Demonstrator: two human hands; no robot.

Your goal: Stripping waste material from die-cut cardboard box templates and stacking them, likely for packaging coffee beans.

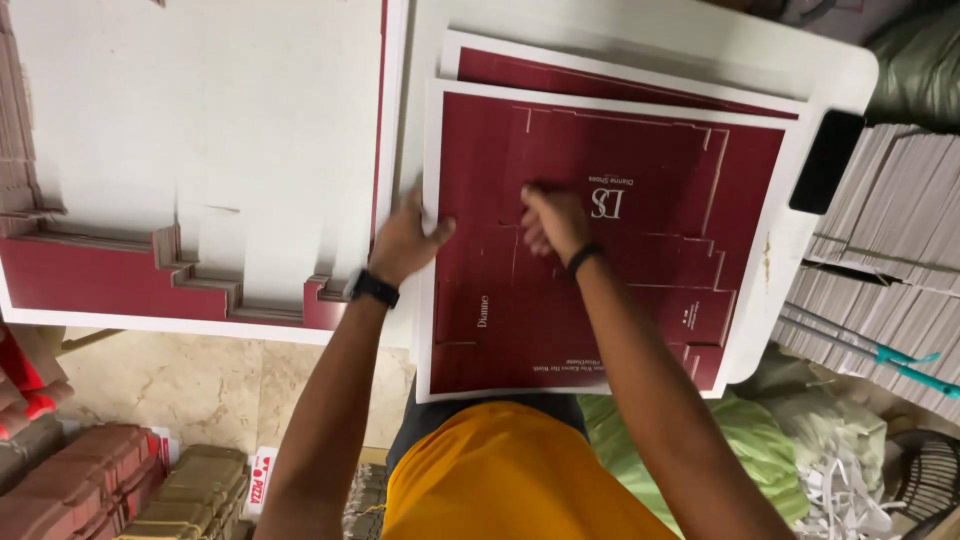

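Observation:
A maroon printed cardboard sheet [640, 190] with a white border and die-cut lines lies on top of a stack on a white table [840, 70]. My left hand [405, 240] grips the sheet's left edge, thumb on the maroon face. My right hand [552, 220] presses down on the middle of the sheet with curled fingers, blurred. A second maroon sheet [600, 80] peeks out from underneath at the far side. Both wrists wear black bands.
A stack of punched white and maroon cardboard blanks [190, 150] lies to the left. A black phone [826, 160] rests at the table's right edge. Grey board stacks [890, 230] stand to the right, brown folded boxes [120, 490] on the floor at lower left, green sacks [800, 430] below.

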